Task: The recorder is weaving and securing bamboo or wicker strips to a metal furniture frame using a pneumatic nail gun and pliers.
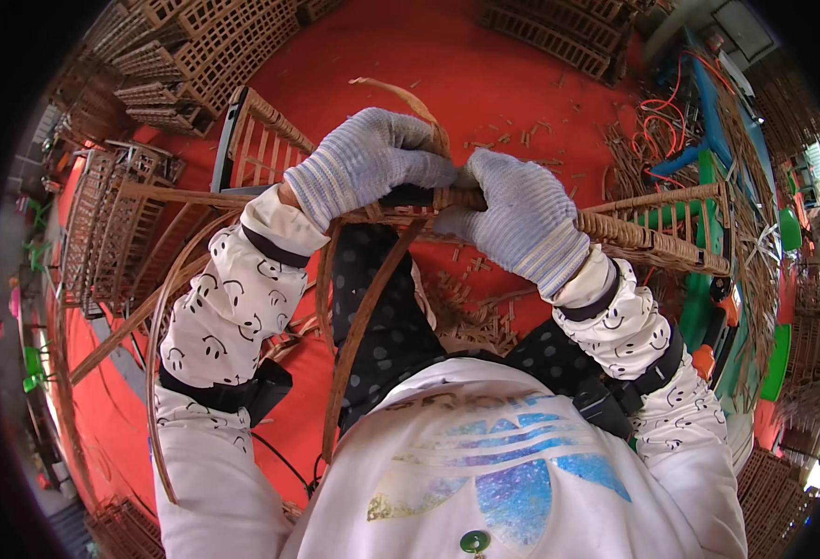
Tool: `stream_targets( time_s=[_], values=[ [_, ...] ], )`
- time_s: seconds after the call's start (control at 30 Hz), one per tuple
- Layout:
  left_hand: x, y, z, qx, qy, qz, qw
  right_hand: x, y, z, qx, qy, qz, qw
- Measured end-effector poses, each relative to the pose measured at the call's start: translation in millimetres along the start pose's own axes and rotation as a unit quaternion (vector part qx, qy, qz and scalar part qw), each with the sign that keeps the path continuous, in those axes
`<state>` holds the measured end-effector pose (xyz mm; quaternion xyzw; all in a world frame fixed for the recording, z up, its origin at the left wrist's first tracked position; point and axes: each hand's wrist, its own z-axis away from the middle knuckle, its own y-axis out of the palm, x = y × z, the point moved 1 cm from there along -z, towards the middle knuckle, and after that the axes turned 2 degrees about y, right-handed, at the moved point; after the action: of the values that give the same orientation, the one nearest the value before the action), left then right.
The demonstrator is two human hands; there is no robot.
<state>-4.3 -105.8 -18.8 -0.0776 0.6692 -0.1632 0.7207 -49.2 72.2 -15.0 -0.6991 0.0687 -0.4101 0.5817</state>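
Both my hands wear grey-blue knitted gloves and meet over one bar of a woven rattan frame (pixel 657 238) held across my lap. My left hand (pixel 363 166) is closed, its fingers pinching a brown rattan strip (pixel 440 142) against the bar. The strip's loose end curls up and away beyond my fingers. Just to the right, my right hand (pixel 526 219) closes around the wrapped part of the bar (pixel 461 197). A bare dark stretch shows between the hands. Another long strip (pixel 363 321) hangs from the bar over my dark dotted trousers. My fingertips partly hide the winding.
Stacks of slatted brown racks (pixel 214 56) stand at the far left, with more racks (pixel 559 33) at the far right. Cut scraps (pixel 466 312) litter the red floor (pixel 382 47). An orange cord (pixel 666 121) and bundled strips (pixel 754 233) lie at right.
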Motion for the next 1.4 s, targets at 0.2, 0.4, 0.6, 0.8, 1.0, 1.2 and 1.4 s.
stream_targets(
  time_s=[0.2,0.4,0.6,0.8,1.0,1.2,1.4],
  values=[
    [-1.8,1.5,-7.0,-0.001,-0.016,-0.045,0.999,0.0,2.0,1.7,-0.024,-0.003,0.019,1.000],
    [-5.9,-0.1,-18.1,0.017,-0.099,-0.117,0.988,-7.9,2.6,22.0,-0.153,-0.078,0.006,0.985],
    [1.1,-3.6,-23.0,0.031,-0.049,-0.132,0.990,-121.7,-66.8,103.4,-0.312,0.043,0.081,0.946],
    [5.1,-10.1,-27.6,0.096,-0.052,-0.213,0.971,-283.0,-140.7,260.3,-0.231,0.516,0.237,0.790],
    [9.2,-7.7,-25.4,0.075,0.002,-0.118,0.990,-349.1,-98.1,350.7,-0.114,0.630,0.226,0.734],
    [12.8,-8.2,-22.2,0.080,0.065,-0.205,0.973,-327.3,-101.4,337.4,-0.143,0.603,0.252,0.744],
    [10.7,-9.9,-21.6,0.094,0.094,-0.232,0.964,-238.9,-108.9,234.6,-0.424,0.279,0.015,0.862]
  ],
)
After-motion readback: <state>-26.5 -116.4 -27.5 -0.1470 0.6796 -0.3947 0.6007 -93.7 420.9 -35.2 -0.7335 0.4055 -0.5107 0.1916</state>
